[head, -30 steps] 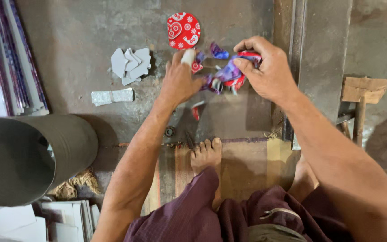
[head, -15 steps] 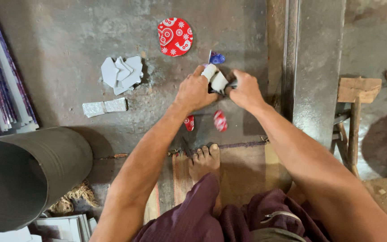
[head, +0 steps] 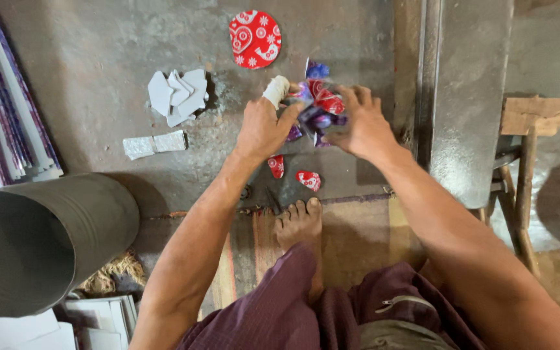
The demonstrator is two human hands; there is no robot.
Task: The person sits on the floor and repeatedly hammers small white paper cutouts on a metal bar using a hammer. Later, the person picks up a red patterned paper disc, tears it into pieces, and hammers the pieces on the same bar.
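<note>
The grey concrete floor (head: 85, 52) is filling most of the view, and a person is sitting on it with legs in a dark purple cloth (head: 293, 311). At the near left a large grey metal cylinder (head: 40, 240) is lying on its side, with its open end facing the near left corner. At the right a long grey metal beam (head: 468, 97) is running from far to near, and just right of it a small wooden stool (head: 526, 129) is standing. A striped woven mat (head: 358, 240) is lying under the person's bare foot (head: 299, 223). Along the far left edge a stack of long striped sheets (head: 1, 116) is leaning.

The left hand (head: 264, 126) and the right hand (head: 361, 123) are being held close together above the floor, in the middle of the view. Both hands are closed around a bunch of red, blue and purple printed metal pieces (head: 319, 107); the left thumb and the right fingers are pinching it from both sides. The left forefinger is wearing a white bandage (head: 276, 91).

Beyond the hands a red round disc with white heart and flower pattern (head: 255, 39) is lying flat on the floor. To the left of the hands a heap of grey cut metal scraps (head: 179, 96) is lying, and nearer from it two small silver rectangles (head: 155, 144) are lying side by side. Between the hands and the foot two small red printed scraps (head: 293, 174) are lying on the floor, a little apart.
</note>
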